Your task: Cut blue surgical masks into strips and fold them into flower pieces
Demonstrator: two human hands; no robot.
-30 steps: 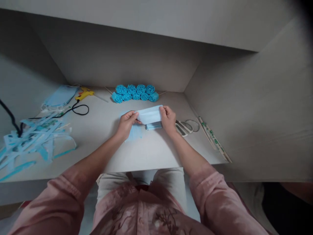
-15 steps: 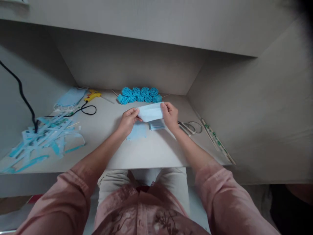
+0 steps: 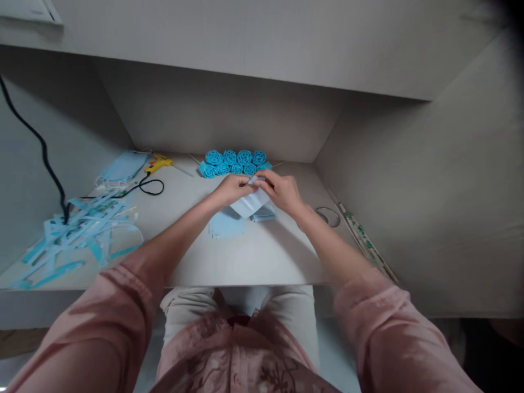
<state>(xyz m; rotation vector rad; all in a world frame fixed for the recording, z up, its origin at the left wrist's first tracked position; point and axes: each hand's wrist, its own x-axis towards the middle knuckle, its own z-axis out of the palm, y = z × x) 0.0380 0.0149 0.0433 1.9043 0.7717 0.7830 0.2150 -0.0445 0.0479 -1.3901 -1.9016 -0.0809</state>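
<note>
Between my two hands hangs a pale blue sheet of face mask fabric (image 3: 249,205), its upper part folded up between the fingers. My left hand (image 3: 234,190) pinches it from the left and my right hand (image 3: 280,190) from the right, with the fingertips almost meeting at the top. On the table just below lie a flat light blue piece of fabric (image 3: 226,225) and a small stack of folded blue pieces (image 3: 263,214). Behind my hands, several rolled blue fabric roses (image 3: 236,162) sit in two rows.
At the left lie a heap of cut blue strips (image 3: 82,232), a pile of face masks (image 3: 125,166) and a yellow glue gun (image 3: 159,162) with a black cord. Scissors, partly hidden (image 3: 328,216), and green-marked wrapped sticks (image 3: 362,234) lie right. Walls enclose the table (image 3: 245,267).
My hands have come together and the fabric, held stretched flat before, is now gathered and folded at the top. My right forearm now covers more of the scissors.
</note>
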